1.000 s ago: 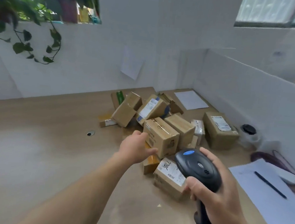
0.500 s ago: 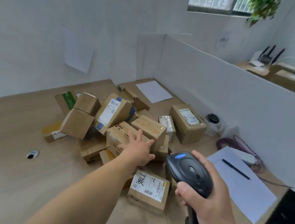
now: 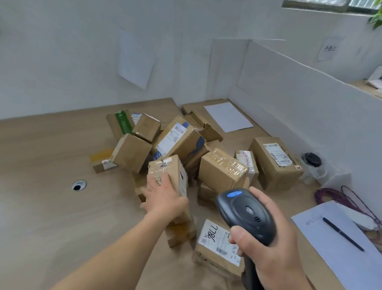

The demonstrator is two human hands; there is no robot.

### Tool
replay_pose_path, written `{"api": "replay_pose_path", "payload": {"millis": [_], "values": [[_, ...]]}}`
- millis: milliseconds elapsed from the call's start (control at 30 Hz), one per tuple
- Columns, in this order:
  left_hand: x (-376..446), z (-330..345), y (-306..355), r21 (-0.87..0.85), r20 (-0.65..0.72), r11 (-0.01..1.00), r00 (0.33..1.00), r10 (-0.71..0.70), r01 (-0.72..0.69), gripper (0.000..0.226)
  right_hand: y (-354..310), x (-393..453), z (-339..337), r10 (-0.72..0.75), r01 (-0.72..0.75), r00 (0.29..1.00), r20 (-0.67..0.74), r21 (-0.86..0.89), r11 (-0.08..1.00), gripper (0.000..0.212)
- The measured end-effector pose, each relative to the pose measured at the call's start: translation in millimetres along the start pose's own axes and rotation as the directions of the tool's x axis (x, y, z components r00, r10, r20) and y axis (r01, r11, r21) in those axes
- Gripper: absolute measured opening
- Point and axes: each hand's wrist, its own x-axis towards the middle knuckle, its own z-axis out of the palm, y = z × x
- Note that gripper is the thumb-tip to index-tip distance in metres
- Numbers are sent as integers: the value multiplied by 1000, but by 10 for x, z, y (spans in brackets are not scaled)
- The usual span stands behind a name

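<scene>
Gripping the small taped carton (image 3: 167, 177) at 10 o'clock from the barcode scanner (image 3: 246, 213) that your right hand (image 3: 275, 256) clasps, your left hand (image 3: 165, 200) holds it tilted. Probably light and stiff; grasp the bare cardboard sides.

Parcel pile (image 3: 220, 170) toward far right corner of desk (image 3: 30, 200); cable hole (image 3: 78, 185) left of it; pen (image 3: 342, 233) on sheet (image 3: 347, 269) at right edge, right of my scanner (image 3: 246, 213).

The scanner (image 3: 247, 213) is black with a blue button (image 3: 235, 193). The taped box (image 3: 171, 173) is brown cardboard under shiny clear tape (image 3: 160, 168). At the pile's (image 3: 220, 170) 11 o'clock, a striped box (image 3: 120, 123) carries a green band. The counter (image 3: 30, 200) is pale wood-grain; at 3 o'clock lies a purple cable (image 3: 333, 196).
</scene>
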Motion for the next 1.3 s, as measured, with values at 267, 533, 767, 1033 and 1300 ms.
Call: {"api": "replay_pose_path", "payload": {"millis": [267, 533, 767, 1033, 1300], "values": [[-302, -363, -939, -425, 44, 905, 999, 11, 9, 85, -25, -89, 274, -58, 53, 977, 206, 30, 998, 92], [-1473, -381, -2342, -281, 165, 920, 958, -233, 272, 106, 14, -604, 498, -67, 29, 892, 447, 93, 995, 86], [-2344, -277, -2821, -156, 223, 921, 921, -318, 356, 100, 113, -1129, 689, -23, -40, 795, 607, 91, 995, 87], [-2883, -573, -3072, -539, 110, 751, 916, -386, 382, 109, -6, -1427, 904, -42, -31, 748, 663, 98, 995, 85], [-3444, -1406, -3494, -753, -81, 634, 931, -355, 177, 120, -372, -2111, 1618, -99, -27, 653, 750, 155, 988, 70]]}}
